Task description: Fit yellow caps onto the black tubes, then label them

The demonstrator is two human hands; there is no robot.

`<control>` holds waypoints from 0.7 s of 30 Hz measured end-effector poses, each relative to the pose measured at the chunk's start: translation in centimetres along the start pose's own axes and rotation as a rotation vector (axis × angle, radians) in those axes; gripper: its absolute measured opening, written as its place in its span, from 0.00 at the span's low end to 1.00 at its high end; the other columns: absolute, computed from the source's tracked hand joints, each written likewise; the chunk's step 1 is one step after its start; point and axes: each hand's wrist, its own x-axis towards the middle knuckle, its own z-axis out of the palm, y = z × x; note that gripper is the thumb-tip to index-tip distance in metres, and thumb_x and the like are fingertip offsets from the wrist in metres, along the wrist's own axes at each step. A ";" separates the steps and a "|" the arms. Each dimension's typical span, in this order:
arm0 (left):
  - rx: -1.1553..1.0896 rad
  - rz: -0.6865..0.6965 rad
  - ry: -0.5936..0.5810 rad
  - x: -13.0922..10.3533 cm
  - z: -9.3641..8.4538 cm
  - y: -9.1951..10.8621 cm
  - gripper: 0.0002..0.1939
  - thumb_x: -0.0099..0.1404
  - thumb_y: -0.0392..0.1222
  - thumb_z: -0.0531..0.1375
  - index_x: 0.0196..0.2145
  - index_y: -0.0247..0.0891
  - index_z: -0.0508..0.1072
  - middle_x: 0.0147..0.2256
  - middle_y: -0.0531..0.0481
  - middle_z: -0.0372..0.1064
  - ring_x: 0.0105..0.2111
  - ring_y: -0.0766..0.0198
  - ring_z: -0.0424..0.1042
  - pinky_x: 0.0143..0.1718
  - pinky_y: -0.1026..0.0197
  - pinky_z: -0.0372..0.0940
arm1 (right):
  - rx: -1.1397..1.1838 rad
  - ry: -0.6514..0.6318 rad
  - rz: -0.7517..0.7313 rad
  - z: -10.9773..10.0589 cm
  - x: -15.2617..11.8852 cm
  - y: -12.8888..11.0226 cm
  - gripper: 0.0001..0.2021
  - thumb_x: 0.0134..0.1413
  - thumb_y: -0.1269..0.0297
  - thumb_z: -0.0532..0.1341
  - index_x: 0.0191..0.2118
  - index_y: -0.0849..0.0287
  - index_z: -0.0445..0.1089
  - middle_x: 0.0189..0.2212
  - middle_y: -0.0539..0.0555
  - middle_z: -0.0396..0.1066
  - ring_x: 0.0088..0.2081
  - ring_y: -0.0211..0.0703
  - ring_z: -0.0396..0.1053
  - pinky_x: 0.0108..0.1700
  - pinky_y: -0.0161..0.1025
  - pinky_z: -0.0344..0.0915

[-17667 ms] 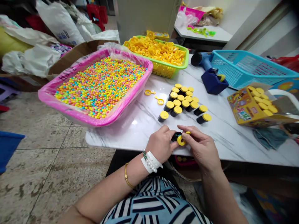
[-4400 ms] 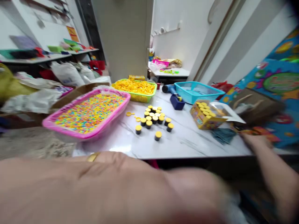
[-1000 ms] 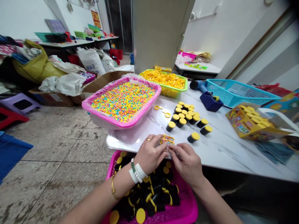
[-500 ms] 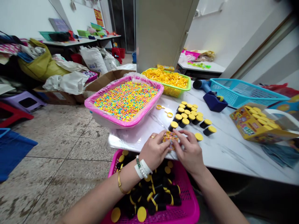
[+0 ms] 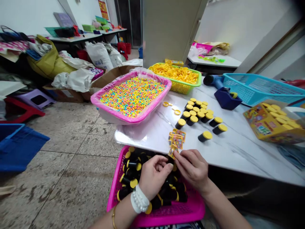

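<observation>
My right hand pinches a small glossy yellow printed label at the table's front edge. Just beyond it lies a loose stack of similar labels. My left hand is curled closed to the left of the held label, over the basket. Something dark shows by its fingertips, but I cannot make out what it holds. Below both hands, a magenta basket contains many black canisters with yellow lids. A group of upright canisters stands beyond the stack, with a single canister nearer me.
A pink tray of coloured balls is at the table's left end. Behind are a green basket of yellow plastic pieces and two yellow rings. On the right are a dark blue holder, a light-blue basket and a printed carton.
Both hands have drawn back from the label stack toward the table edge, uncovering it. The right hand now has one label between its fingers. The left hand has curled closed over the basket.
</observation>
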 end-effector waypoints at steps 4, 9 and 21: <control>-0.127 -0.067 -0.044 0.6 0.1 0.0 0.16 0.61 0.50 0.61 0.36 0.33 0.74 0.23 0.54 0.66 0.17 0.72 0.58 0.18 0.68 0.54 | 0.057 -0.008 -0.004 -0.5 -0.2 -2.0 0.28 0.51 0.80 0.65 0.59 0.59 0.67 0.34 0.58 0.70 0.34 0.45 0.65 0.34 0.41 0.67; -0.022 -0.069 -0.082 -0.1 -1.3 0.3 0.13 0.63 0.47 0.59 0.28 0.34 0.73 0.22 0.53 0.66 0.22 0.70 0.61 0.24 0.67 0.56 | 0.348 -0.116 0.428 -2.8 -0.6 -3.7 0.28 0.55 0.66 0.65 0.62 0.55 0.64 0.42 0.59 0.69 0.38 0.45 0.69 0.39 0.42 0.70; 0.002 0.066 0.069 -3.0 0.5 0.8 0.15 0.65 0.49 0.59 0.31 0.34 0.77 0.24 0.50 0.68 0.20 0.69 0.64 0.22 0.67 0.59 | 0.663 -0.036 1.041 -2.7 -1.0 -5.3 0.14 0.60 0.55 0.61 0.29 0.59 0.71 0.18 0.48 0.68 0.19 0.35 0.63 0.21 0.31 0.60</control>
